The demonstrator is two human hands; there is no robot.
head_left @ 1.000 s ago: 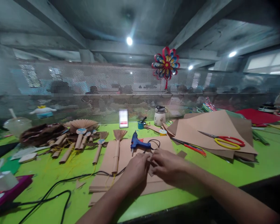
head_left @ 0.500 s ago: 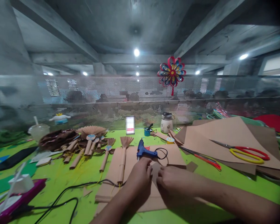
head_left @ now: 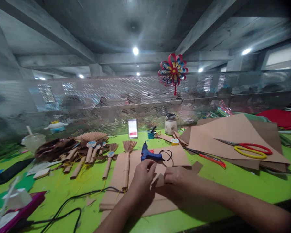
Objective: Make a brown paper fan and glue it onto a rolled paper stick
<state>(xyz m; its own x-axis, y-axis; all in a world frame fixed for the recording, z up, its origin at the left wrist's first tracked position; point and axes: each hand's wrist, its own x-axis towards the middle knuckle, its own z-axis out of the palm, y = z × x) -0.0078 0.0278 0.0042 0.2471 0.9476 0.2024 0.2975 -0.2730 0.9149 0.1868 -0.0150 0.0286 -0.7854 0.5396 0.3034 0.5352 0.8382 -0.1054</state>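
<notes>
Over a stack of brown kraft paper (head_left: 160,207), my left hand (head_left: 143,176) is closed, its fingers curled at the left edge of a small brown paper piece (head_left: 159,180). My right hand (head_left: 180,178) is closed on the other side of that piece, with its fingertips partly hidden. Just beyond my left hand lies a blue glue gun (head_left: 150,154), nozzle pointing away and black cord looping right. To the left, a rolled paper handle with a fanned top (head_left: 126,168) rests on the kraft sheets.
Several small paper brooms (head_left: 91,152) lie at the left, near a purple power strip (head_left: 26,213) with black cord. At the right, yellow-and-red scissors (head_left: 249,150) rest on large kraft sheets (head_left: 223,129); red-handled scissors (head_left: 212,159) lie nearer. A phone (head_left: 133,128) stands before a mesh partition.
My left hand's thumb and forefinger have parted somewhat, and the small paper piece now lies at a different angle. The whole view has shifted slightly.
</notes>
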